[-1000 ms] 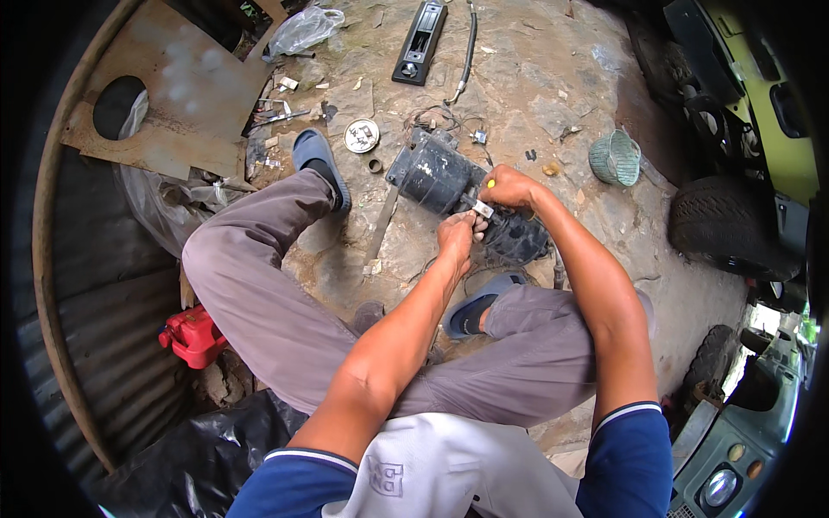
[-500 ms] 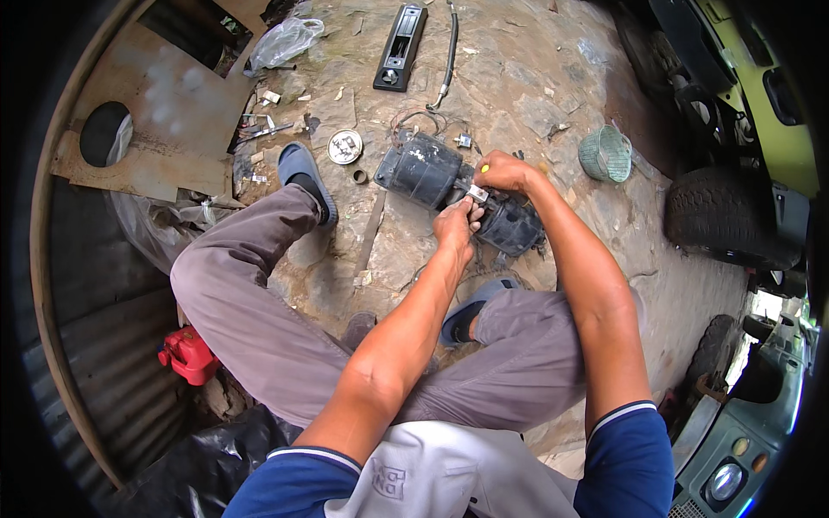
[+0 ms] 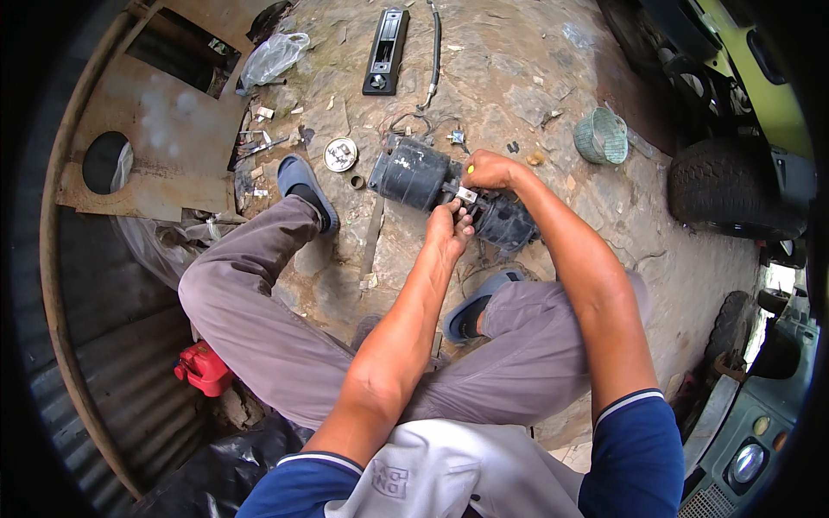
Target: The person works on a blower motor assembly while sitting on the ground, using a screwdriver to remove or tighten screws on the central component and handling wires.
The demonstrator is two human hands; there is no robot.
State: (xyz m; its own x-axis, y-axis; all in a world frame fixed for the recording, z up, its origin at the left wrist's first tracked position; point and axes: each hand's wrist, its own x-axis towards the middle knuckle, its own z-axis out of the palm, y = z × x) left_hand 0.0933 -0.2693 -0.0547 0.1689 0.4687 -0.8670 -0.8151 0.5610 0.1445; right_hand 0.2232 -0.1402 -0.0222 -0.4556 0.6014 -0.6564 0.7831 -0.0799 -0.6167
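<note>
On the ground in front of me lies a dark unit [image 3: 413,173] with two rounded black drums joined by a narrower middle. My left hand [image 3: 446,226] reaches that middle from the near side, its thumb and fingers pinching a small silvery metal bracket [image 3: 467,195]. Just beyond it, my right hand [image 3: 489,170] is closed around something with a yellow end [image 3: 471,170]; the rest of that thing is hidden in the fist. Thin wires [image 3: 406,121] come out at the far side of the unit.
A round tin of small parts [image 3: 340,154] and a metal ring [image 3: 357,182] lie left of the unit. Farther off are a black panel [image 3: 386,53] and a hose [image 3: 435,60]. A green basket [image 3: 602,136] and a tyre [image 3: 725,190] stand right; a red container [image 3: 204,369] sits left.
The view has shifted slightly, so the ground things appear a little farther left. Both hands stay at the unit's middle with the same holds; the left fingers have spread slightly.
</note>
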